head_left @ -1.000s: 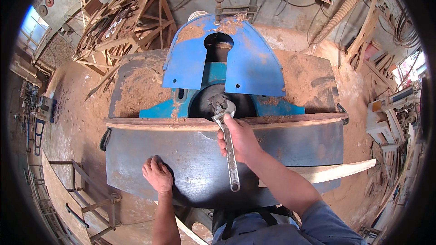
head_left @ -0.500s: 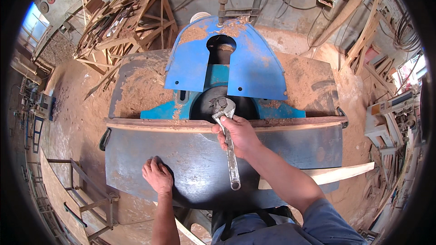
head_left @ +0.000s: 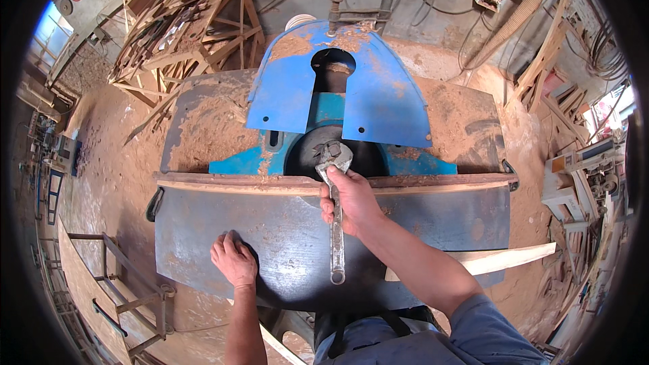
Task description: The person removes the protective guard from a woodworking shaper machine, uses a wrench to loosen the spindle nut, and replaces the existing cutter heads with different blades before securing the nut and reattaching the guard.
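Note:
An adjustable wrench (head_left: 337, 243), grey and worn, is gripped in my right hand (head_left: 353, 204), with the thumb lying along its upper shank. The wrench's head overlaps the nut (head_left: 334, 149) at the middle of a dark round opening (head_left: 368, 159); how tightly the jaws sit cannot be made out. Its handle points back toward me over the dark metal table (head_left: 203, 223). On that same table, to the left, rests my left hand (head_left: 234, 261), fingers slightly bent against the surface and holding nothing.
Beyond the nut, a blue cover plate (head_left: 392, 94) with a keyhole-shaped slot tops a teal casting (head_left: 236, 162). A wooden fence strip (head_left: 223, 188) crosses the table. A pale board (head_left: 507, 258) lies under my right forearm. Scrap wood (head_left: 182, 40) is piled at the far left.
The wrench's handle end has swung slightly to the left, with my right hand still around it. My left hand has stayed in place.

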